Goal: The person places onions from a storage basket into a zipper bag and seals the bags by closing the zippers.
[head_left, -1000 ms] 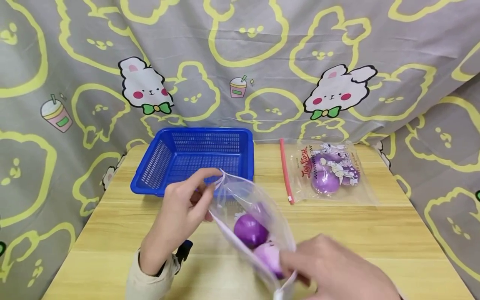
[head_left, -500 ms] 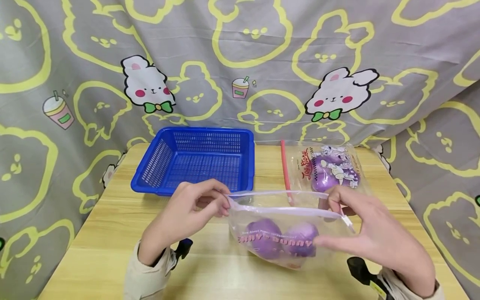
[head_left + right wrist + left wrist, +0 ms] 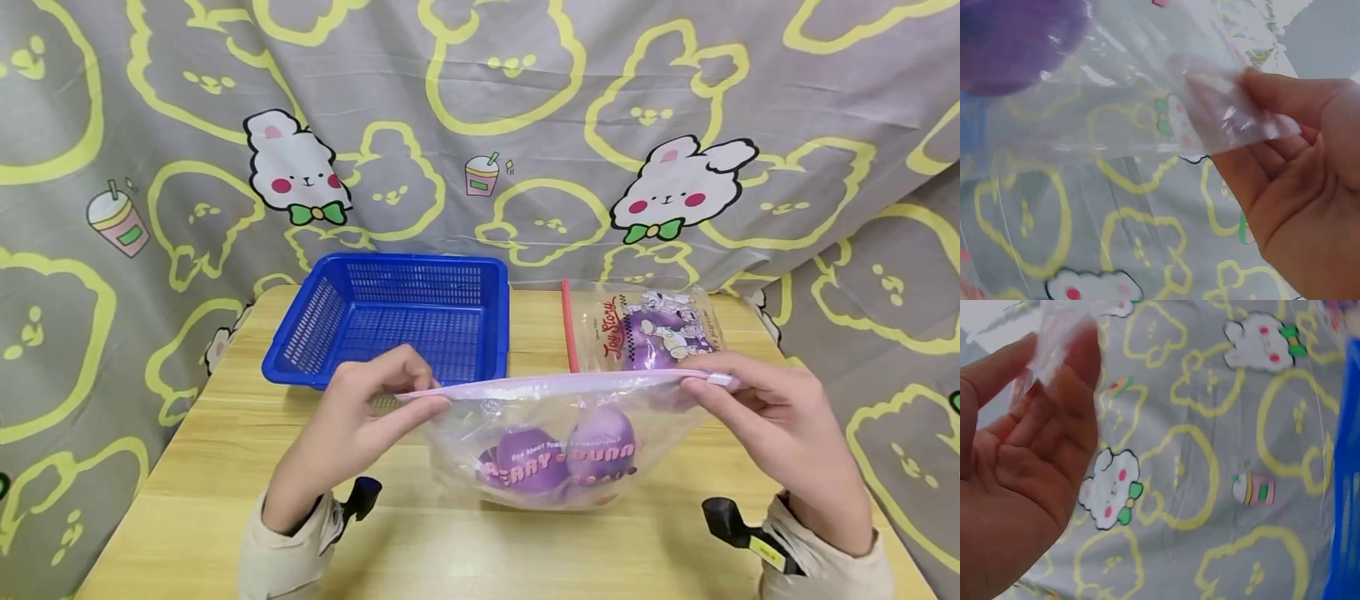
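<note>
A clear slider zip bag point(image 3: 465, 442) with a pale lilac zip strip and pink lettering hangs stretched between both hands. Inside it lie a dark purple round object point(image 3: 528, 462) and a lighter purple one point(image 3: 603, 437); their kind is unclear through the plastic. My left hand point(image 3: 367, 417) pinches the bag's upper left corner between thumb and fingers. At the upper right corner, beside the white slider point(image 3: 722, 380), my right hand point(image 3: 780, 425) pinches the zip strip. In the right wrist view, the right hand point(image 3: 1310, 144) grips the plastic edge.
A blue plastic basket point(image 3: 288, 354) stands behind the left hand on the wooden table point(image 3: 202, 500). Behind the right hand lies a second zip bag point(image 3: 600, 317) with a red strip and purple round objects inside. A patterned curtain point(image 3: 405, 50) hangs at the back.
The right hand has moved from low at the right up to the bag's right corner. The mouth, wide open before, is now drawn into a straight line, and the bag is pulled taut.
</note>
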The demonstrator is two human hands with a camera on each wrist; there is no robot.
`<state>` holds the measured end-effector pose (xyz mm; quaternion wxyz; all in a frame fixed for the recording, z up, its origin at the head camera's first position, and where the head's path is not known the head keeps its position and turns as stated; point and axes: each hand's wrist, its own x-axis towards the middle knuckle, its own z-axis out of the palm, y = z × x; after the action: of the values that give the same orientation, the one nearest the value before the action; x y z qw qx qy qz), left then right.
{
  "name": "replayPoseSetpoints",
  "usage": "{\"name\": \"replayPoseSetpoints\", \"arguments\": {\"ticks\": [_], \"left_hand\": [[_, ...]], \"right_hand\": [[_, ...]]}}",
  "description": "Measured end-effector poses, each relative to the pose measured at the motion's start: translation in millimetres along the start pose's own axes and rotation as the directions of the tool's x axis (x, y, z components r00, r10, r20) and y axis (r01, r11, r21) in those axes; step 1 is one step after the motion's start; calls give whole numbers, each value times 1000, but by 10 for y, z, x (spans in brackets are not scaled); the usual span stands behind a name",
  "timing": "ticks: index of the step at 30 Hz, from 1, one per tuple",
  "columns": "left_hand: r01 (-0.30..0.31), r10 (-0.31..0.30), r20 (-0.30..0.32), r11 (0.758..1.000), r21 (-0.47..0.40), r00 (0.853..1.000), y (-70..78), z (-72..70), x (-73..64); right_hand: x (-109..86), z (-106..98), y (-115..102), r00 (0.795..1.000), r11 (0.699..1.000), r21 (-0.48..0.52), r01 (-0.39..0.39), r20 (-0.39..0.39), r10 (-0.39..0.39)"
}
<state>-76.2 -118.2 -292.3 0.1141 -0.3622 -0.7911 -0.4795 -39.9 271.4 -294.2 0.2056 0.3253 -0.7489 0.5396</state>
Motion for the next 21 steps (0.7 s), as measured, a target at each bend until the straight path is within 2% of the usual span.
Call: {"name": "replayPoseSetpoints", "arguments": {"ticks": [2, 5, 7, 9, 12, 13, 15, 18, 21], "left_hand": [[12, -12, -4, 997, -78, 1000, -35, -36, -1], [50, -53, -18, 991, -125, 998, -97, -98, 3], [87, -89, -13, 990, -111, 996, -140, -147, -3], [120, -119, 14, 991, -66, 993, -174, -200, -20], [150, -151, 100, 988, 18, 983, -189, -281, -58], [142, -148, 129, 988, 55, 981, -188, -305, -72], [105, -129, 147, 981, 163, 981, -144, -323, -105], [25, -63, 92, 931, 364, 994, 58, -227, -149], [-51, 29, 53, 876, 479, 998, 380, 23, -134]], "right_hand": [[-19, -24, 1, 1000, 993, 114, -12, 7, 11], [-20, -11, -15, 997, 990, 114, -77, -20, 80], [-5, 30, -5, 992, 987, 119, -109, -59, 116], [12, 87, 15, 987, 989, 113, -100, -111, 113], [41, 170, 26, 992, 988, 153, -35, -117, 53], [56, 202, 17, 994, 987, 162, 0, -112, 18], [66, 253, -1, 993, 986, 163, 35, -117, -16], [64, 305, -22, 986, 982, 176, 70, -159, -42], [42, 335, -42, 977, 986, 142, 86, -207, -55]]}}
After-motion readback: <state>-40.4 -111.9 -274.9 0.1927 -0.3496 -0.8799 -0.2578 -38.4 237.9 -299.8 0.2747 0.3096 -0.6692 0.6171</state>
